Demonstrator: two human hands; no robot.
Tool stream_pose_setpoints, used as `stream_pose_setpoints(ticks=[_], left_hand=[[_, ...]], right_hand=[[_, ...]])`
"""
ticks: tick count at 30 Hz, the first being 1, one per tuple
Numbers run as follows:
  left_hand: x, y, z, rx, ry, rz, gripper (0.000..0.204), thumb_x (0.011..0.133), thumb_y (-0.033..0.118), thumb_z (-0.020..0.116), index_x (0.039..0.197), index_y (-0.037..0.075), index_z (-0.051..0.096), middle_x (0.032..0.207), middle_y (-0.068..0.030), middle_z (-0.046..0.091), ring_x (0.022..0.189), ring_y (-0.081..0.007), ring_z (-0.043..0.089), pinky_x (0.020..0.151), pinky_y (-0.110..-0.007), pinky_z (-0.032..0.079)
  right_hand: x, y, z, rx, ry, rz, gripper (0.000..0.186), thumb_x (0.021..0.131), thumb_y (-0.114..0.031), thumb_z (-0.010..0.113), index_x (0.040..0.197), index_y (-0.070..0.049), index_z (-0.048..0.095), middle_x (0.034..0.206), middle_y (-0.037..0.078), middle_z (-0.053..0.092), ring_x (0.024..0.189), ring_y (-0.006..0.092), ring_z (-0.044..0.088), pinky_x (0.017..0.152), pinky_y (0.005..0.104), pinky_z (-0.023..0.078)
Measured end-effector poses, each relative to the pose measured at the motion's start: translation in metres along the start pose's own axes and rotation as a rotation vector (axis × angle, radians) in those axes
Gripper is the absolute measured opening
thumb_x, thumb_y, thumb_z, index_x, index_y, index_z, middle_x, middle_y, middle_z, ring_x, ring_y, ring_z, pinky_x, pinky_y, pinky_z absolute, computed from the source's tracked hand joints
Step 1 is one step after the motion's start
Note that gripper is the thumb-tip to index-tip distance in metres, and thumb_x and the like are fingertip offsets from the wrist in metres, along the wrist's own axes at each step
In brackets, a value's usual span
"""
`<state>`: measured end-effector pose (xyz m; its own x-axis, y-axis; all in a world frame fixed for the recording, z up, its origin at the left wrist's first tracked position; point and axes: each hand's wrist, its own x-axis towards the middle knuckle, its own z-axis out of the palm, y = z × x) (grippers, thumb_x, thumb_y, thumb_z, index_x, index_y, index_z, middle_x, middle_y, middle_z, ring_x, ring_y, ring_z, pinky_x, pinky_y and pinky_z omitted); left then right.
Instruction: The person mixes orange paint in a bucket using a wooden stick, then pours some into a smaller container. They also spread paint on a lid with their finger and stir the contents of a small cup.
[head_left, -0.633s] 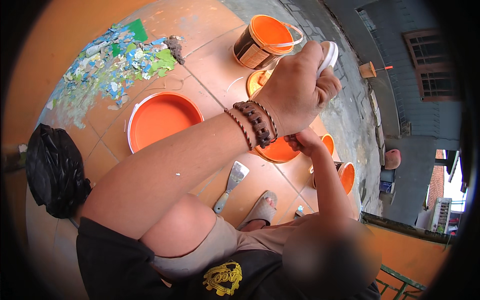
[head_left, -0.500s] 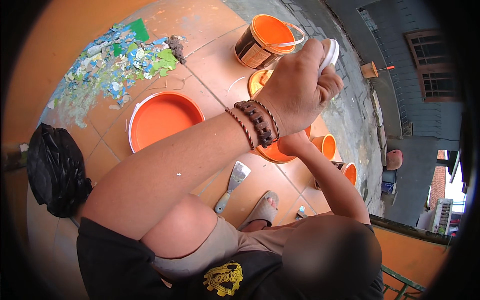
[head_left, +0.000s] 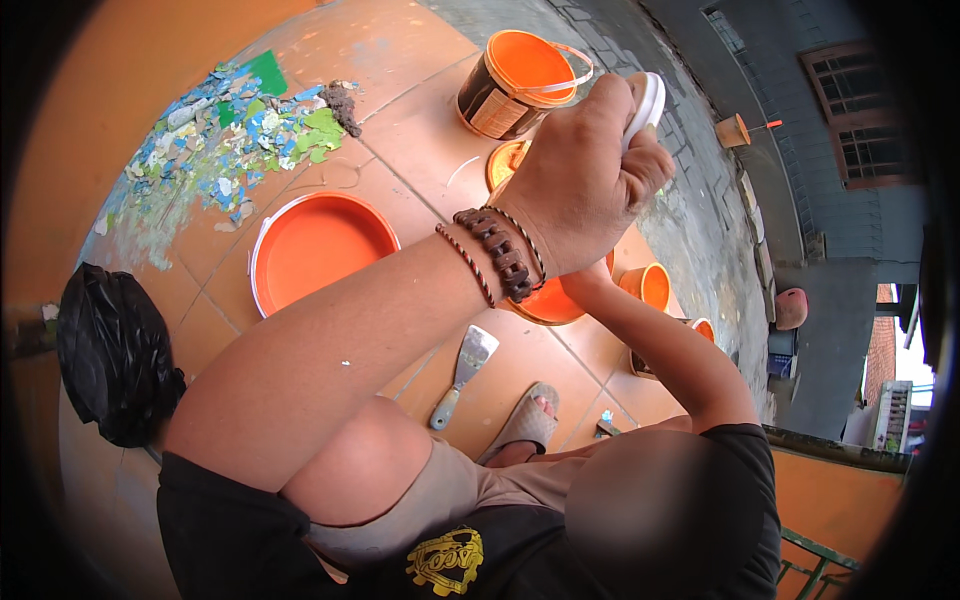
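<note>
My left hand [head_left: 590, 170], a braided bracelet on its wrist, is raised at the upper middle. Its fingers are closed round a white round-rimmed thing [head_left: 648, 105], mostly hidden by the hand. Behind that wrist is my right hand [head_left: 588, 280], its fingers out of sight. It is next to a round container with orange inside [head_left: 550, 303], low on the tiles. An orange bucket [head_left: 530, 75] with a white handle stands beyond my left hand, and a yellow-orange lid [head_left: 503, 165] lies partly behind it.
A white-rimmed round tub of orange paint [head_left: 320, 250] lies left of my forearm. A scraper [head_left: 465, 375] rests near my sandaled foot [head_left: 525, 425]. Small orange pots [head_left: 655, 287] stand at right. Loose paint flakes [head_left: 230, 150] and a black plastic bag [head_left: 115, 355] are at left.
The view has shifted slightly, so the bucket, tub and left hand appear a little further left. My right elbow has moved slightly outward. My left hand keeps its grip on the white thing.
</note>
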<state>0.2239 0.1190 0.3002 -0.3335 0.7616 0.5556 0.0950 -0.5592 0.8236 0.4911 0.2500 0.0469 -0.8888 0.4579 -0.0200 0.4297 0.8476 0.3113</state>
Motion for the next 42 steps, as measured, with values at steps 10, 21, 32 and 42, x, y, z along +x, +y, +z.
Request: stream_pose_setpoints(ticks=[10,21,32,42], left_hand=[[0.002,0.004,-0.005,0.084,-0.035,-0.054,0.024,0.083,0.016,0.058,0.088,-0.002,0.044,0.071,-0.0206,0.057,0.069,-0.036,0.062,0.061,-0.038,0.05],[-0.002,-0.008,-0.003,0.046,0.008,-0.01,0.037,0.094,0.036,0.05,0.086,0.001,0.044,0.065,-0.0082,0.048,0.059,-0.0144,0.047,0.055,-0.03,0.043],[0.003,-0.005,-0.004,0.1,-0.045,-0.113,0.02,0.087,0.015,0.055,0.084,-0.001,0.043,0.068,-0.0175,0.057,0.064,-0.0334,0.06,0.058,-0.036,0.048],[-0.004,-0.043,-0.024,-0.403,-0.08,-0.48,0.028,0.097,0.031,0.044,0.104,0.004,0.047,0.096,-0.0023,0.055,0.089,-0.0069,0.055,0.079,-0.025,0.049]], right_hand=[[0.011,0.009,-0.055,-0.117,-0.423,-0.093,0.047,0.086,-0.016,0.051,0.132,-0.023,0.047,0.071,0.0,0.061,0.06,0.0135,0.06,0.047,0.03,0.043],[0.046,-0.025,-0.12,1.72,-0.774,1.118,0.022,0.086,-0.015,0.053,0.104,-0.005,0.056,0.074,0.0,0.051,0.053,0.0066,0.04,0.043,0.0212,0.029],[0.028,0.01,-0.14,1.702,-0.706,1.24,0.024,0.086,-0.014,0.053,0.108,-0.006,0.056,0.072,-0.001,0.049,0.052,0.0039,0.038,0.041,0.0186,0.027],[-0.004,-0.029,-0.227,1.038,0.053,0.742,0.041,0.09,-0.035,0.057,0.118,-0.004,0.058,0.109,0.015,0.041,0.097,0.0245,0.041,0.082,0.0367,0.035]])
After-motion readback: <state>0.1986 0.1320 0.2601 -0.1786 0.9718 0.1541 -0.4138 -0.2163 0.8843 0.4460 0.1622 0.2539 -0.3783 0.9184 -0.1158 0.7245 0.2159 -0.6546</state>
